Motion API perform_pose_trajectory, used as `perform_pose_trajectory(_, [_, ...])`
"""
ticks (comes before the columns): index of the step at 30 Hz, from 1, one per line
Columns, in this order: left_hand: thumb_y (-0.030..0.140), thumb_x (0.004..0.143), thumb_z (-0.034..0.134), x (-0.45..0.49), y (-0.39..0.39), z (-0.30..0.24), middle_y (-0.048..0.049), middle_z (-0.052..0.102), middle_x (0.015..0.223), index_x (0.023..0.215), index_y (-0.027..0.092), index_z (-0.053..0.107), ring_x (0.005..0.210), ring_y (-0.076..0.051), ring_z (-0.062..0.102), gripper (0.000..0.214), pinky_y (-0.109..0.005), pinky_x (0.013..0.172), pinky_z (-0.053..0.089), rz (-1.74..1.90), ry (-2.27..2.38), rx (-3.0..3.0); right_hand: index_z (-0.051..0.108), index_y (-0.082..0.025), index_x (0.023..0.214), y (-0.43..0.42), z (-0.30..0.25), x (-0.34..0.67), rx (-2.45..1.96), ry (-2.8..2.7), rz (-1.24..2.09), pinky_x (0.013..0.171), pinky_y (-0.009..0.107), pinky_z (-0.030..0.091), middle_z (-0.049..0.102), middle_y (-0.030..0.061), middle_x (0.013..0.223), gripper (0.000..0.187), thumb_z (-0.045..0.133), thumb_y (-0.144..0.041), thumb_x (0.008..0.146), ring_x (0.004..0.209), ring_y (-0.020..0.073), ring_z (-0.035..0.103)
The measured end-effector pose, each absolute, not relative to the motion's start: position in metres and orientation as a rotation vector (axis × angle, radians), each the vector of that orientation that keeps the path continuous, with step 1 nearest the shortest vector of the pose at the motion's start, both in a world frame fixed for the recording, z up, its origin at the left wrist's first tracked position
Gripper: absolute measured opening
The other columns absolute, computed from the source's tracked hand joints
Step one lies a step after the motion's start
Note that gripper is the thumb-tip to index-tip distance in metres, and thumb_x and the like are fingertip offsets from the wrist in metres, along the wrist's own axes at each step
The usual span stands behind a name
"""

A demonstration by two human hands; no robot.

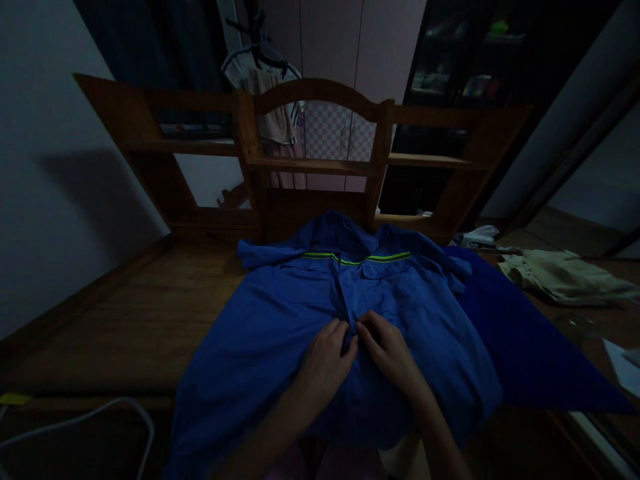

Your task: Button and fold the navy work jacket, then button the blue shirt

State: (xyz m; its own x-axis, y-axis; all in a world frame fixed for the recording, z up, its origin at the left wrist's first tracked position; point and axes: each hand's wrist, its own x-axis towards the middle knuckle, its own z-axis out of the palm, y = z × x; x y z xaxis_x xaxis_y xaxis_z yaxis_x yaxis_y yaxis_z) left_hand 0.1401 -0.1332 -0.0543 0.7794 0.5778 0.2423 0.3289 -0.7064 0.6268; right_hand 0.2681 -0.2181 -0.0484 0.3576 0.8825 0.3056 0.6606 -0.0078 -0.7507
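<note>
A blue short-sleeved shirt (300, 293) with yellow-green stripes across the chest lies spread out, front up, its collar at the far end. At the middle of its button placket, my left hand (327, 353) pinches the fabric with its fingers closed. Just to the right, my right hand (387, 343) is closed on the other side of the same placket, the fingertips of both hands almost meeting. A button between the fingertips is too hidden to make out. Below my hands the placket is fastened or overlapped; I cannot tell which.
A wooden shelf unit (310, 163) stands at the back of the wooden desk (150, 307). Dark blue cloth (520, 340) lies right of the shirt, with folded beige cloth (565, 273) beyond it. A white cable (115, 401) curves at the lower left.
</note>
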Motion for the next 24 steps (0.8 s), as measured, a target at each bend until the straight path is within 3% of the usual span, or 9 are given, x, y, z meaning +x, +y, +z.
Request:
perform_pose_trajectory(11, [0.014,0.086,0.046,0.154,-0.142,-0.073,-0.0032,0.056,0.085,0.085,0.019,0.052,0.084,-0.019,0.055,0.008,-0.030,0.076,0.044,0.750,0.857,2.560,0.052,-0.019,0.085,-0.217,-0.049,0.269,-1.753,-1.366,0.363,0.064,0.024,0.037,0.055,-0.0011,0.077,0.012,0.045,-0.021,0.095,0.069,0.0129,0.053])
perform_pose_trajectory(24, [0.018,0.085,0.048,0.154,-0.127,-0.060,-0.0005,0.057,0.079,0.077,0.020,0.053,0.076,-0.015,0.053,0.009,-0.025,0.065,0.036,0.588,0.802,2.284,0.049,-0.020,0.088,-0.213,-0.050,0.270,-1.779,-1.340,0.402,0.067,0.026,0.035,0.053,-0.0010,0.082,0.010,0.044,-0.021,0.096,0.074,0.0130,0.052])
